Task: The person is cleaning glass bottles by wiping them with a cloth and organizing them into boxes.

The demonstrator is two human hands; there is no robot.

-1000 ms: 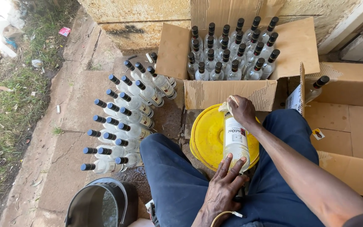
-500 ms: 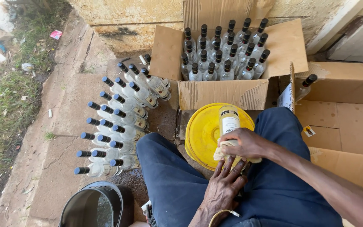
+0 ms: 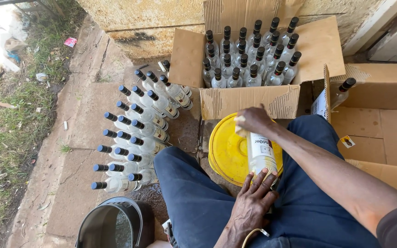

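While the left hand (image 3: 253,204) grips the base of a clear glass bottle (image 3: 261,154) just below the centre of the frame, the right hand (image 3: 253,120) closes over the bottle's neck end, pressing a pale cloth or pad against it; whether a cap sits under that hand cannot be told. Both hands are grasping, none loose; the bottle lies tilted across the person's lap, its white label facing up, right above a yellow bucket lid (image 3: 228,149) that rests between the knees of dark blue trousers (image 3: 194,197); directly above the lid, in the upper centre of the frame, an open cardboard box (image 3: 249,101) holds upright clear bottles with black caps (image 3: 249,55), packed in close rows; to the left of centre, more capped bottles (image 3: 134,142) lie on their sides in ranks on the concrete ground (image 3: 74,183); at the right, a single bottle (image 3: 341,92) leans in a second, flatter cardboard box (image 3: 382,128); at the bottom left a dark bucket (image 3: 111,225) with water in it stands just beside the person's leg; grass and litter fill the far left edge.
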